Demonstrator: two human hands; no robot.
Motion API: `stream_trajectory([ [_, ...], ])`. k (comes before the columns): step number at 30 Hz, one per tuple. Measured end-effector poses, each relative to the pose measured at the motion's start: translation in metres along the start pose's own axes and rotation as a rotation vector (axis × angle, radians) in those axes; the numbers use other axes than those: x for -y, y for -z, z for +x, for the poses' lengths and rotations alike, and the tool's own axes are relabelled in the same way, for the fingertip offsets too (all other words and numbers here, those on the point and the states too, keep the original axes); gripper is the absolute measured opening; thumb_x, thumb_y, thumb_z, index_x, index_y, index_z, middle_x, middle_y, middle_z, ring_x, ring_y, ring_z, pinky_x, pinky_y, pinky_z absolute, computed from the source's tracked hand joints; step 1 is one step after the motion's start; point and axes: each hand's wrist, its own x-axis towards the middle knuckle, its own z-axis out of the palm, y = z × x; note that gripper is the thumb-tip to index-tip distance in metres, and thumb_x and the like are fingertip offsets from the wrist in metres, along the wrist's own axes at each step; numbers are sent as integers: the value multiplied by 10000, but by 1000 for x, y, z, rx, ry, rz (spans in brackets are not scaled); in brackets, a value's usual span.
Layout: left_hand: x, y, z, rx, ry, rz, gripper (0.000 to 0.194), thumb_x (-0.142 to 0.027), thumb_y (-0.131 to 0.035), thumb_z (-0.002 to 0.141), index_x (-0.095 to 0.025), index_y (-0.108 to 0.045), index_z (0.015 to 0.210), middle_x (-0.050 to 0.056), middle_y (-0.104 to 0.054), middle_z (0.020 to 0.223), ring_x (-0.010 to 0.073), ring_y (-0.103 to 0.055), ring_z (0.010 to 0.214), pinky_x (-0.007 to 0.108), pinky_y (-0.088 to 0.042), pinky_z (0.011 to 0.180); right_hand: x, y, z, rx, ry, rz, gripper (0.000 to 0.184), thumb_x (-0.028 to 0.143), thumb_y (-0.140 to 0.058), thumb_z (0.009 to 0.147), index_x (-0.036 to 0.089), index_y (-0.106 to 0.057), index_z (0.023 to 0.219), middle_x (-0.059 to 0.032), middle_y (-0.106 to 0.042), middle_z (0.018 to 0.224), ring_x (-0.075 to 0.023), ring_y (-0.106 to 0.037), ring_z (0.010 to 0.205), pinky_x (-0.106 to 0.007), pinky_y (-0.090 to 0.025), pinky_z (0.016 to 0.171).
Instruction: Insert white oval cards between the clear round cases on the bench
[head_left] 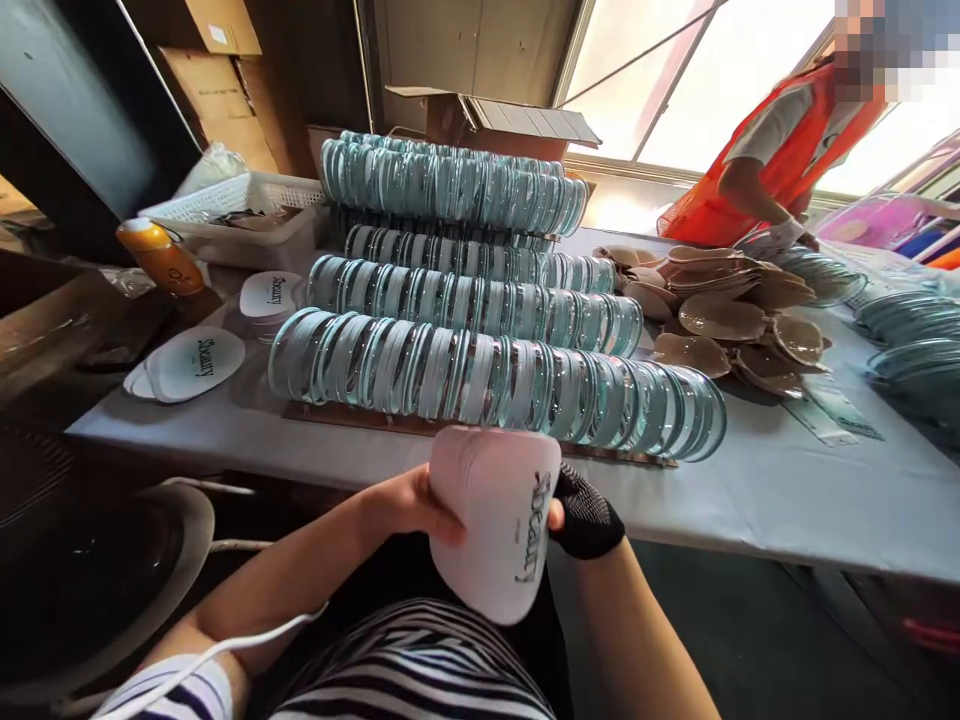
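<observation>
Grip: your bare left hand [439, 510] grasps the left edge of a stack of white sheets [487, 520], thumb on the front face, fingers hidden behind. Your right hand [589, 515], in a dark glove with the thumb bare, holds the opposite edge beside the printed lettering. Stack at lower centre of the frame, tilted, off the table [750, 490], in front of its near edge.

Just beyond, mid-frame: a front row of clear-rimmed discs [495, 385], pale bands between the rims from end to end. Looks fully lined up. Rows behind it look much the same; the rearmost are partly covered, so their fill can't be told.

Left of the rows: a nearer printed pile [184, 365] and a farther printed pile [270, 295], both lying loose. With your handful, I'd count these as not yet dealt with.

Right of frame: brown oval pieces [720, 315] heaped untidily, and glassy stacks [915, 330] at the edge, seemingly unsorted. Upper right, a co-worker's hand [795, 235] is near them. How much remains overall, can't say.
</observation>
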Motion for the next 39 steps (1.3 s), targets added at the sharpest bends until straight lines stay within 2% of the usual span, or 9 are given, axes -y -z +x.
stream_trajectory([
  [4, 8, 8, 17, -138, -95, 143, 578, -329, -853, 645, -142, -683, 1165, 159, -698, 1156, 348, -648, 1079, 473, -520, 937, -4, -2, 13, -313, 129, -91, 665, 542, -772, 687, 156, -646, 1214, -147, -685, 1124, -279, -649, 996, -419, -539, 876],
  [9, 14, 15, 21, -384, -230, 224, 551, -358, -815, 713, -136, -664, 1194, 132, -706, 1155, 304, -647, 1095, 416, -518, 969, -10, -10, 7, -624, 369, -392, 789, 520, -597, 853, 218, -314, 1525, -128, -466, 1465, -278, -505, 1275, -438, -508, 980],
  [14, 16, 7, 29, -522, -365, 116, 549, -321, -848, 666, -158, -676, 1162, 99, -721, 1127, 291, -655, 1085, 397, -523, 971, -29, -29, -2, -823, 614, -837, 492, 385, -525, 908, 219, -526, 1372, -116, -484, 1452, -266, -444, 1351, -487, -355, 1141],
  [19, 22, -14, 35, -626, -353, -16, 646, -347, -908, 523, -155, -698, 1102, 87, -749, 1008, 305, -674, 1021, 411, -553, 916, -37, -50, 4, -889, 514, -724, 415, 485, -541, 869, 199, -618, 1160, -146, -667, 1119, -277, -631, 1037, -426, -524, 911],
  [21, 20, -23, 36, -619, -358, -43, 699, -338, -919, 488, -178, -690, 1129, 67, -750, 994, 298, -677, 1006, 412, -558, 909, -25, -37, -1, -1035, 432, -716, 442, 526, -506, 859, 170, -630, 1088, -157, -677, 1001, -292, -637, 948, -427, -531, 821],
  [24, 1, -37, 50, -604, -390, -76, 671, -297, -915, 482, -222, -699, 1112, 37, -751, 974, 288, -675, 1015, 399, -562, 909, 7, 7, -37, -1518, 491, -780, 459, 502, -403, 892, 130, -614, 1060, -192, -655, 1018, -316, -612, 978, -436, -499, 796],
  [29, -52, -92, 136, -337, -557, -152, 553, -218, -852, 549, -212, -699, 1080, 35, -740, 1014, 265, -649, 1099, 363, -536, 955, 51, 73, -138, -2054, 358, -1093, 454, 576, -430, 883, 150, -584, 863, -164, -594, 770, -281, -543, 707, -356, -374, 577],
  [34, -58, -175, 257, -11, -436, -236, 393, -171, -775, 646, -134, -696, 1029, 68, -742, 962, 244, -671, 1047, 358, -525, 957, 63, 83, -177, -1882, 54, -1572, 468, 518, -343, 968, 151, -595, 823, -76, -520, 607, -155, -359, 492, -284, -186, 519],
  [39, -28, -200, 325, -129, -203, -289, 261, -109, -701, 730, -120, -688, 989, 75, -743, 878, 230, -706, 912, 385, -552, 900, 68, 96, -166, -1602, -22, -1841, 430, 438, -324, 1011, 145, -599, 859, -29, -507, 577, -113, -339, 494, -262, -140, 538],
])
